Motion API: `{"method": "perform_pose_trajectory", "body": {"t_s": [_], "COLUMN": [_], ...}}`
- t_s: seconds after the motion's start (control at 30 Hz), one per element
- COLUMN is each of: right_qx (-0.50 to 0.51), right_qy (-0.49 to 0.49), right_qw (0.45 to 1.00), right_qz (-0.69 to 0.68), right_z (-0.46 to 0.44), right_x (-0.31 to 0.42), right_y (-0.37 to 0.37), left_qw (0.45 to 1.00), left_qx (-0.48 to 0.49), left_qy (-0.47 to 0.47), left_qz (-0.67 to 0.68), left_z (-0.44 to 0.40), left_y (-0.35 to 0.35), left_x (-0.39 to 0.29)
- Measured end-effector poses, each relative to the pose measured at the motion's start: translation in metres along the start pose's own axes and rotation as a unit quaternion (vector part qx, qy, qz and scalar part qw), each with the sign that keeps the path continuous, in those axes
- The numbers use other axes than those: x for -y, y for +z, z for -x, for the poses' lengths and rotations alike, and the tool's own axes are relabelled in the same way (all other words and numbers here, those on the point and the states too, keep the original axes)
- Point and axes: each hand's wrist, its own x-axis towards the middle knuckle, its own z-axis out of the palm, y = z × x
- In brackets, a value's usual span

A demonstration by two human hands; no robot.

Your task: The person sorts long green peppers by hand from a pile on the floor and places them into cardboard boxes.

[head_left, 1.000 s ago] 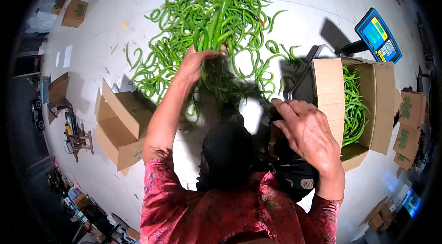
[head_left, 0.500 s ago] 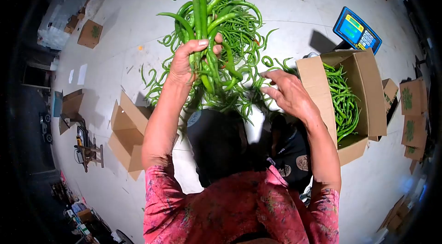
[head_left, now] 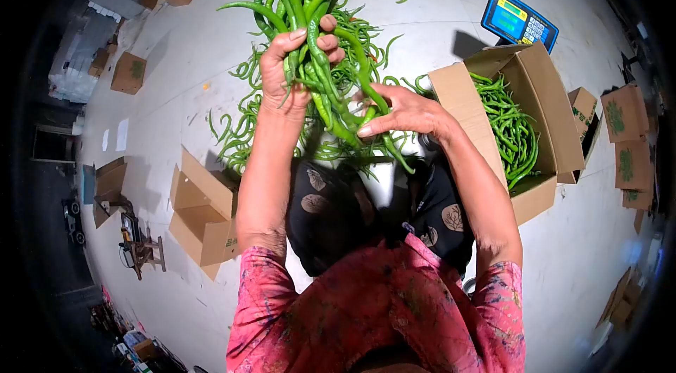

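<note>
My left hand is wrapped round a bunch of long green peppers, held up above the floor. Their curled ends stick out past the fingers at the top, and other ends hang below. My right hand is at the lower end of the bunch, thumb and fingers closed on one or more of the hanging peppers. Under and beyond the bunch lies a pile of green peppers on the floor, partly hidden by my hands.
At the right, an open cardboard box holds many green peppers, with a blue scale display behind it. Another open box stands at the left. More boxes are at the far right. A small wooden stool is farther left.
My left hand has lifted the bunch off the pile and raised it. My right hand has moved left from beside the box and closed on the lower ends. The view has shifted.
</note>
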Motion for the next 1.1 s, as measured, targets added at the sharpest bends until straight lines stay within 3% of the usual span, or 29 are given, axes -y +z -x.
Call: {"method": "perform_pose_trajectory", "body": {"t_s": [0.07, 0.17, 0.23, 0.57, 0.67, 0.8, 0.97, 1.0, 1.03, 1.1], "right_qx": [0.056, 0.063, 0.021, 0.074, 0.027, 0.094, 0.040, 0.033, 0.025, -0.031], "right_qy": [0.022, 0.046, 0.011, 0.023, 0.038, 0.049, 0.004, 0.005, 0.006, -0.009], "right_qw": [0.997, 0.969, 0.966, 0.958, 0.965, 0.954, 0.950, 0.949, 0.947, 0.940], "right_qz": [-0.048, -0.236, -0.256, -0.276, -0.260, -0.280, -0.311, -0.315, -0.320, -0.339], "right_z": [0.002, 0.006, 0.009, 0.003, 0.007, 0.003, 0.016, 0.024, 0.031, 0.035], "right_x": [0.000, -0.006, -0.007, -0.005, -0.002, -0.006, -0.002, 0.005, 0.009, -0.002], "right_y": [-0.002, -0.003, -0.002, 0.002, 0.007, 0.003, 0.000, -0.004, -0.007, -0.014], "left_qw": [1.000, 0.997, 0.995, 0.997, 0.995, 0.993, 0.991, 0.989, 0.991, 0.993], "left_qx": [0.004, -0.003, -0.022, 0.008, 0.014, -0.017, -0.030, -0.053, -0.014, 0.016], "left_qy": [0.010, 0.032, 0.044, 0.062, 0.079, 0.095, 0.118, 0.116, 0.057, 0.029], "left_qz": [0.029, 0.073, 0.086, 0.036, 0.057, 0.070, 0.062, 0.074, 0.119, 0.114], "left_z": [-0.004, -0.012, -0.013, -0.012, -0.012, -0.008, 0.001, 0.004, 0.009, 0.015], "left_y": [-0.001, -0.016, -0.028, -0.057, -0.062, -0.071, -0.076, -0.081, -0.089, -0.098], "left_x": [0.005, 0.007, 0.007, 0.006, 0.001, -0.002, -0.015, -0.020, -0.027, -0.033]}}
